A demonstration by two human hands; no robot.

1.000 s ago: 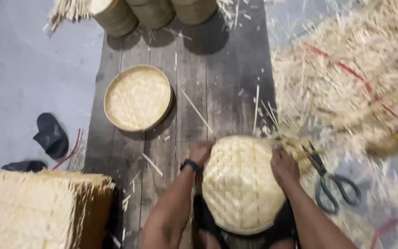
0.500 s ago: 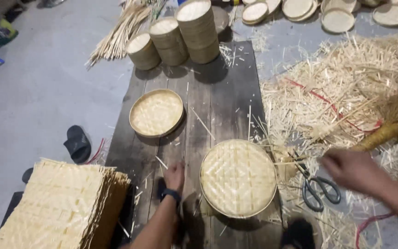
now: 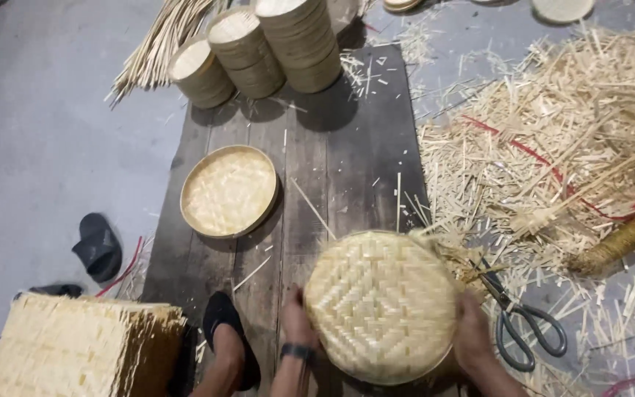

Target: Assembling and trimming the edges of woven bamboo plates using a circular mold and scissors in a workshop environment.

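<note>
Seen from above, a person holds a round woven bamboo lid [image 3: 381, 305] in the lower centre of the frame, its herringbone weave facing up. The left hand [image 3: 297, 320] grips the lid's left edge, fingers curled around the rim, with a dark wristband [image 3: 297, 351] on the wrist. The right hand [image 3: 473, 340] clasps the lid's right edge the same way. The lid sits over a dark wooden plank floor [image 3: 332, 169] that runs up the middle of the frame.

Left of centre, a shallow round bamboo tray [image 3: 228, 191] lies flat on the planks, open side up, well apart from the held lid. At the top of the frame stand three stacks of round bamboo rims [image 3: 259, 48], with a bundle of long bamboo strips [image 3: 159, 40] just beside them on the left.

A broad heap of bamboo offcuts [image 3: 553, 140] covers the right side. Scissors [image 3: 519, 320] with dark handles lie just to the right of the right hand. In the lower left corner sits a stack of square woven mats [image 3: 75, 349]. A dark slipper [image 3: 98, 246] rests on the grey floor at the left, and a foot in a dark shoe [image 3: 228, 338] shows near the bottom edge.
</note>
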